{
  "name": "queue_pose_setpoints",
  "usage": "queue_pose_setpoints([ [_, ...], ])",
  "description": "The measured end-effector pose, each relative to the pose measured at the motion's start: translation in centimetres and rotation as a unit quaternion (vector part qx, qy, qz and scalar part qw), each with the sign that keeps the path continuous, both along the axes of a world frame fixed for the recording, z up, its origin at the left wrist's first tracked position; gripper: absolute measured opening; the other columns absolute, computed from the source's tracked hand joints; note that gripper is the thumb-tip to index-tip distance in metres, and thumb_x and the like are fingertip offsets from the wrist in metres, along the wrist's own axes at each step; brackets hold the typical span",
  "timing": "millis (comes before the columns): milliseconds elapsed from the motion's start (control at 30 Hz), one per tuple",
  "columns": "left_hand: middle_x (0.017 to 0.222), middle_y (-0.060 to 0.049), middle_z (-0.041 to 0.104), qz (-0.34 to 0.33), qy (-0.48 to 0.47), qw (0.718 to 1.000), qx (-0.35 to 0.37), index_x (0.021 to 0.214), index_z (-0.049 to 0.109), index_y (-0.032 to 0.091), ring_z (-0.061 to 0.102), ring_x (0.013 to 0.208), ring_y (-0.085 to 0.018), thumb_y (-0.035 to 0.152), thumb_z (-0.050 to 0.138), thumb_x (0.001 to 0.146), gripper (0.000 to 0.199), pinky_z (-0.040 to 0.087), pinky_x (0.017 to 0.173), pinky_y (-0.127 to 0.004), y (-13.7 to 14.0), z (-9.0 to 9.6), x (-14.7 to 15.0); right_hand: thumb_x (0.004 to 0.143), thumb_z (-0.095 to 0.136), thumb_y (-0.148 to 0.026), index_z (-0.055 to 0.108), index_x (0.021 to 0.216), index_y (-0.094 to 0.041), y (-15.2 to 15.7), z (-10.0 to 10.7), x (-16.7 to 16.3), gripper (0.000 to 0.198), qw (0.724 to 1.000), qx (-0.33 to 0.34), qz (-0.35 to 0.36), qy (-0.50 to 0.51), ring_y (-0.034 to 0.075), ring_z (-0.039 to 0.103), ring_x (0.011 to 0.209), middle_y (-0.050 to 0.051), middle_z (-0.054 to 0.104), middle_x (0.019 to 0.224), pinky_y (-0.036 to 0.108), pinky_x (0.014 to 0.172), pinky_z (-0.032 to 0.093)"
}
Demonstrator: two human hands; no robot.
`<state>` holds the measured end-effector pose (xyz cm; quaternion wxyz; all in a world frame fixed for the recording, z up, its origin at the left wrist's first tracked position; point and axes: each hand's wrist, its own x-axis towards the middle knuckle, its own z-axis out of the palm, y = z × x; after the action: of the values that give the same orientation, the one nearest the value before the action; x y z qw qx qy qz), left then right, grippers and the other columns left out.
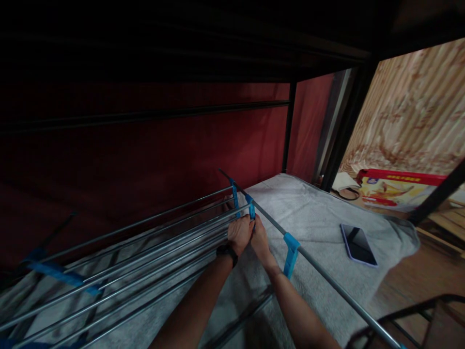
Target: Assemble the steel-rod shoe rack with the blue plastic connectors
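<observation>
Left hand (pixel 240 233) and right hand (pixel 259 240) are gripping one blue bracket (pixel 251 208), probably steadying it under the bar (pixel 327 275). Its rack (pixel 167 243) is lying on the bed (pixel 308 206) toward the back edge; a phone (pixel 359 245) is lying near the right corner. Both hands are hiding the bracket's lower end; shadow is blurring the rack's left.

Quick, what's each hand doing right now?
Left hand: curled at the blue clip; what it holds is hidden.
Right hand: at that clip too; grip can't be told.
</observation>
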<state>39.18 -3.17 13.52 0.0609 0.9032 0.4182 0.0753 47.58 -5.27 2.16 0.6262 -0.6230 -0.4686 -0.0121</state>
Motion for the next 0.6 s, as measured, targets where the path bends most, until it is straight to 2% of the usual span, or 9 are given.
queue_pose_setpoints([
  [167,0.108,-0.012,0.077,-0.015,0.0,1.0,-0.014,0.115,0.065,0.019,0.072,0.106,-0.024,0.035,0.039,0.106,0.032,0.051,0.09,-0.034,0.2,0.1,-0.1,0.09,0.041,-0.02,0.063,0.116,-0.02,0.2,0.9,0.8,0.035,0.999,-0.041,0.013,0.007,0.024,0.067,0.101,0.013,0.073,0.111,0.041,0.099,0.053],
  [600,0.109,-0.012,0.077,-0.02,-0.005,0.999,-0.031,0.111,0.068,0.02,0.072,0.108,-0.024,0.035,0.041,0.104,0.032,0.05,0.092,-0.034,0.4,0.6,-0.1,0.087,0.042,-0.02,0.064,0.108,-0.019,-0.3,1.9,1.2,0.03,0.997,-0.074,0.03,0.013,0.021,0.067,0.091,0.011,0.074,0.1,0.033,0.09,0.053],
])
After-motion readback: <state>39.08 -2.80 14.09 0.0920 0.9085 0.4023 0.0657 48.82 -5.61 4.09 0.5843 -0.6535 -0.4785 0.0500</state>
